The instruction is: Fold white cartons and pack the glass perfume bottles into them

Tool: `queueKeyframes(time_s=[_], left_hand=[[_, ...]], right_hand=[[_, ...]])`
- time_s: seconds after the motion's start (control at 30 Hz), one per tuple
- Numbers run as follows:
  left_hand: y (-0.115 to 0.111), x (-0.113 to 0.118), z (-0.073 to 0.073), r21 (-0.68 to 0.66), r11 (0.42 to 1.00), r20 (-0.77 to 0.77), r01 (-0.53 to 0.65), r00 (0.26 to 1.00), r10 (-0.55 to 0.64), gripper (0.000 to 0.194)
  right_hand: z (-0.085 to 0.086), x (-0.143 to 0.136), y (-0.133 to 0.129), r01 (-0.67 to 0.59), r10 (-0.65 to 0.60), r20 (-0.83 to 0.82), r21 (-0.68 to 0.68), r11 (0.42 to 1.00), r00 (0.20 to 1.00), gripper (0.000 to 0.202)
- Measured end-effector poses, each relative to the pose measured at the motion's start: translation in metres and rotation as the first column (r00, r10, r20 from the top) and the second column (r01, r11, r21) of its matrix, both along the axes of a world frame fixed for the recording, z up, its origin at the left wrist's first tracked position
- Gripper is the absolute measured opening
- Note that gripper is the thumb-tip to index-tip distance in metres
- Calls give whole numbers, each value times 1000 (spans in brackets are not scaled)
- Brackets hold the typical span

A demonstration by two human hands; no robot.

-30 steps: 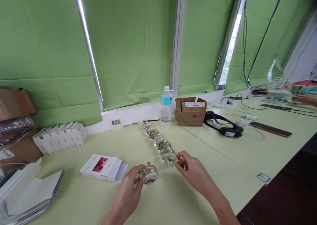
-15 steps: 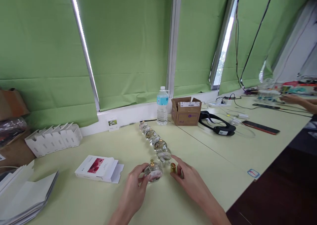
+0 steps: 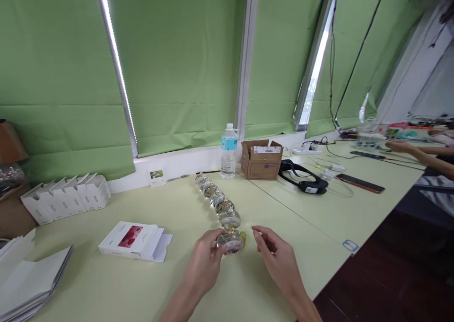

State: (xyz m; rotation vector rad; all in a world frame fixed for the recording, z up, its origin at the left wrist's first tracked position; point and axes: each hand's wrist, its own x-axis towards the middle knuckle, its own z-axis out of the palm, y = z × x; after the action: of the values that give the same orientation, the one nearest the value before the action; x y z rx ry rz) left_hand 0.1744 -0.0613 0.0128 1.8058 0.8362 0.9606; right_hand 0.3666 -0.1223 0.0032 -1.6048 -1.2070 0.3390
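Observation:
My left hand (image 3: 207,256) is closed around the left side of a clear, rounded glass perfume bottle (image 3: 230,243) with a gold neck, which stands on the table. Touching or just beside its right side is a small yellow-green, shiny cap-like piece (image 3: 243,237). To the right of that piece, my right hand (image 3: 278,256) is raised slightly, its thumb and forefinger tips close together and no object visible between them. Behind the held bottle, several similar perfume bottles (image 3: 217,198) stand in a slanting row running back toward the window.
A white box (image 3: 129,241) with an open flap lies left, near white cartons (image 3: 67,196) and stacked white sheets (image 3: 35,279). Behind stand a water bottle (image 3: 229,154) and cardboard box (image 3: 261,161). A black headset (image 3: 305,180) and phone (image 3: 360,183) lie right. Another person's arm (image 3: 411,151) reaches in.
The held bottle has moved right, up to the front end of the row. My right hand has drawn away from the small cap-like piece, and its fingertips have come together.

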Motion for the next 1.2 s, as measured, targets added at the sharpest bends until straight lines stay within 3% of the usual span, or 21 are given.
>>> queueKeyframes(time_s=[0.27,0.43,0.67,0.77,0.87,1.0,1.2], left_hand=[[0,-3,1,32,999,15,10,1000,-10,34],[0,-3,3,80,996,-4,25,1000,-25,34],[4,-2,-1,113,993,-48,23,999,-17,34],[5,-1,-4,134,991,-30,-7,999,12,33],[5,1,-7,144,989,-27,-34,999,39,31],[3,2,-7,180,977,-86,-111,988,128,30],[-6,-6,0,287,921,-160,-265,934,319,26]], right_hand=[[42,-29,9,-216,221,183,-47,975,958,38],[51,-37,20,-233,252,297,-96,968,921,26],[64,-37,18,-219,211,276,-3,976,937,24],[56,-26,3,-198,201,214,-39,979,956,27],[34,-20,-13,-207,239,179,-180,962,955,29],[10,-32,-21,-158,256,294,-319,934,921,26],[7,-58,-13,-2,187,449,-381,925,874,26]])
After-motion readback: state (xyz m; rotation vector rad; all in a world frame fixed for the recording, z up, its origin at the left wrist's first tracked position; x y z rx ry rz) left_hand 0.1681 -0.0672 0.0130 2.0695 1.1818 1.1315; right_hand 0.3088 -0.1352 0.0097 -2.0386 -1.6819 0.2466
